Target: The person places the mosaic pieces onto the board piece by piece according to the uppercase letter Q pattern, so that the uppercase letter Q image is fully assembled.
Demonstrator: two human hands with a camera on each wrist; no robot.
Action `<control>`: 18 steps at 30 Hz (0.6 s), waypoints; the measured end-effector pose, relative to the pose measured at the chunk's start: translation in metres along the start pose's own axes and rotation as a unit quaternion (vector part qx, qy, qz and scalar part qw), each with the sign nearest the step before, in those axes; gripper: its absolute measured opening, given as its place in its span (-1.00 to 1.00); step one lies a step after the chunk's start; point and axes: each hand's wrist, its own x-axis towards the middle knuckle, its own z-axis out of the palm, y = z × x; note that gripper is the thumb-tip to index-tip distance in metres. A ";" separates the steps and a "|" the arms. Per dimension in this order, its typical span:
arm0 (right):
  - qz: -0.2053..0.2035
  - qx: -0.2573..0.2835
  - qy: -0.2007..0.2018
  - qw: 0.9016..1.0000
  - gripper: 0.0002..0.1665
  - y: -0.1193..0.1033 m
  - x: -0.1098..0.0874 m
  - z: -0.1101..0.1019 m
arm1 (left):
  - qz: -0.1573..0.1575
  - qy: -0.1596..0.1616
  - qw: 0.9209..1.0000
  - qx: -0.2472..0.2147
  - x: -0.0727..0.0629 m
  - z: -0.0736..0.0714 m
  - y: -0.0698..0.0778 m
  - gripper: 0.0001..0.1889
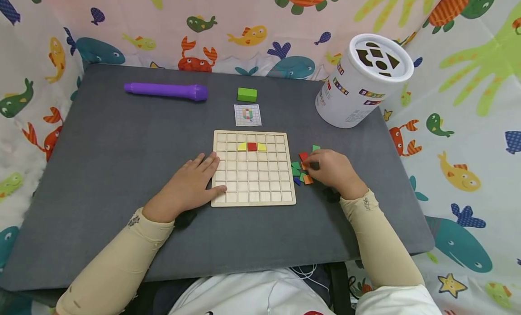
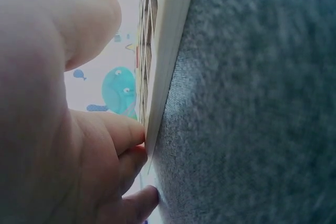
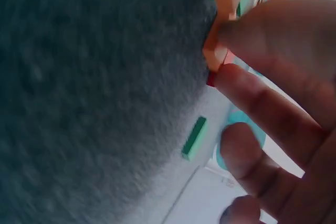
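Item, central: a square pale-wood board with a grid of shallow cells (image 1: 253,204), flat on a dark grey table (image 1: 122,170). Clock read from its centre, twelve at the far side.

Seated, towards twelve, second row: one red square tile (image 1: 252,146) between two yellow corner-cut tiles (image 1: 242,146). The other cells in sight are bare.

At three, just beside the board: small loose tiles, among them red (image 1: 303,156), green (image 1: 296,165) and blue (image 1: 297,181), all unplaced.

Right hand (image 1: 331,170), at three: narrow, thumb and forefinger pinching an orange tile (image 3: 212,51) low over the pile.

Left hand (image 1: 189,183), at nine: fingers extended against the board's edge, gripping nothing.

At twelve: a white paper card with a coloured grid figure (image 1: 248,115); beyond it, a green rectangular block (image 1: 247,94).

At ten: a purple tube (image 1: 163,90). At two: a white lidded tub (image 1: 350,97).

Progress, my judgement: early; three tiles set, most outstanding.
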 end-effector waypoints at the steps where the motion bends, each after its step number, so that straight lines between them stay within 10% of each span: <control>1: -0.001 -0.003 0.001 1.000 -0.82 0.000 0.002 0.001 | -0.002 0.000 1.000 -0.002 -0.001 0.000 -0.001 -0.02; 18: 0.047 0.004 -0.048 0.998 -0.82 -0.025 0.029 -0.012 | -0.004 0.002 1.000 -0.002 -0.002 0.002 -0.005 -0.01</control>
